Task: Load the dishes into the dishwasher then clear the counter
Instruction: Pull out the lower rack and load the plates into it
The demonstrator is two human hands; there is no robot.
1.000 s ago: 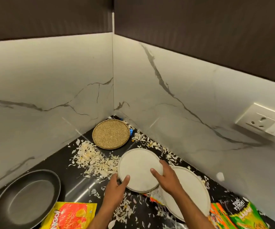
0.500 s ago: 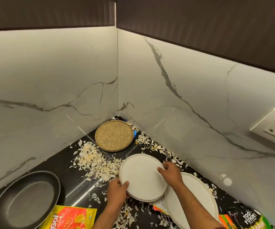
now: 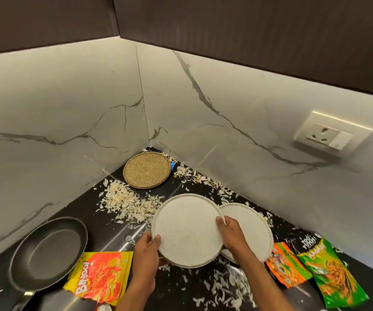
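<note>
A round white speckled plate [image 3: 186,231] is held between both hands above the black counter [image 3: 104,223]. My left hand [image 3: 146,248] grips its lower left rim, thumb on top. My right hand [image 3: 231,234] grips its right rim. A second white plate [image 3: 252,227] lies on the counter just to the right, partly hidden under the first plate and my right hand. A black frying pan [image 3: 48,252] sits at the lower left. A round woven mat [image 3: 147,169] lies in the back corner.
White shreds [image 3: 125,200] litter the counter around the plates. A yellow-red snack packet [image 3: 100,277] lies beside the pan. Orange [image 3: 287,264] and green [image 3: 331,272] packets lie at the right. Marble walls meet close behind, with a socket [image 3: 333,133] on the right wall.
The plate in both hands has come nearer to me and a little right, now overlapping the second plate more. The camera view has shifted.
</note>
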